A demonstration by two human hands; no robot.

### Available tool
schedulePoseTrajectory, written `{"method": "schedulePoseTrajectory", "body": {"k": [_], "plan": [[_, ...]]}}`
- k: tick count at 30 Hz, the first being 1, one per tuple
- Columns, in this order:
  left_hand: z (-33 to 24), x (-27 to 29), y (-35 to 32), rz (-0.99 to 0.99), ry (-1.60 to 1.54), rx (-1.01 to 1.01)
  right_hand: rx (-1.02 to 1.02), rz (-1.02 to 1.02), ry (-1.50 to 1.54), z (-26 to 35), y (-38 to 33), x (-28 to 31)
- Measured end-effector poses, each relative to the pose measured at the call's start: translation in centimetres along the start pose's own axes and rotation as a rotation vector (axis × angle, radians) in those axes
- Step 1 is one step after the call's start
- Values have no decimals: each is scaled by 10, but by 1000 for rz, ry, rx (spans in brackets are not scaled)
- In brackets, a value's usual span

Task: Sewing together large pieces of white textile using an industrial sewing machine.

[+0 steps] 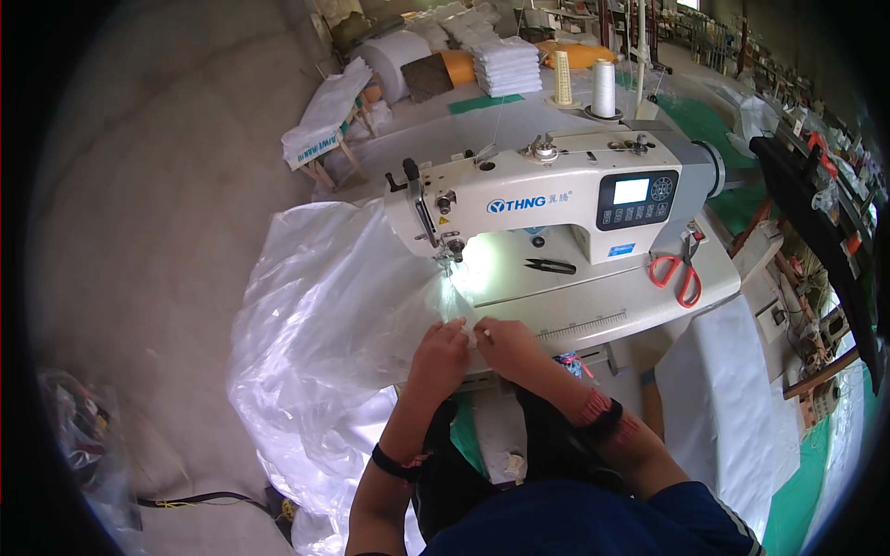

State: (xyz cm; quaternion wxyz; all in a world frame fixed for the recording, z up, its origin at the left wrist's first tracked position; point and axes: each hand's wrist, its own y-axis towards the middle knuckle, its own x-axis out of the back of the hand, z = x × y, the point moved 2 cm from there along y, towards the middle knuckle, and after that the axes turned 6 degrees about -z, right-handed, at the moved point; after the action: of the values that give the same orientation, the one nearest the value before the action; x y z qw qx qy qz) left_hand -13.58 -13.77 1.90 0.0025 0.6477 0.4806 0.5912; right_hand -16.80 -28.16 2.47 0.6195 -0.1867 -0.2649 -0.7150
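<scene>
A white industrial sewing machine [556,199] stands on a pale table [630,310]. A large clear plastic sheet [324,334] spills off the table's left side toward the floor, and its edge runs under the needle [451,259]. My left hand [440,357] and my right hand [505,341] sit side by side at the table's front edge, both pinching the plastic's edge just in front of the needle. The fingertips are partly hidden in the folds.
Orange-handled scissors [680,276] and small black snips [552,267] lie on the table right of the needle. Two thread cones [603,90] stand behind the machine. A stack of white folded material [508,67] and rolls sit further back. Concrete floor lies to the left.
</scene>
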Motion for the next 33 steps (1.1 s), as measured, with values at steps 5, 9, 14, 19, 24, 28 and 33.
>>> {"method": "schedulePoseTrajectory", "body": {"k": [5,9,14,19,24,28,33], "plan": [[-13,-14,-5,26,-47,-92,-14,-181,-47,-16,4,12],[-20,-19,-5,30,-130,-86,20,-86,-122,-24,33,-2],[-26,-18,-15,145,-29,-78,88,-19,-366,-21,44,-22],[-17,12,-54,-29,202,-53,209,-133,-586,-17,28,-34],[48,56,-95,17,512,220,212,-154,-522,-11,20,-47],[94,89,-112,111,422,241,186,-92,-650,3,18,-64],[124,109,-105,58,209,237,214,-109,-702,9,23,-72]]}}
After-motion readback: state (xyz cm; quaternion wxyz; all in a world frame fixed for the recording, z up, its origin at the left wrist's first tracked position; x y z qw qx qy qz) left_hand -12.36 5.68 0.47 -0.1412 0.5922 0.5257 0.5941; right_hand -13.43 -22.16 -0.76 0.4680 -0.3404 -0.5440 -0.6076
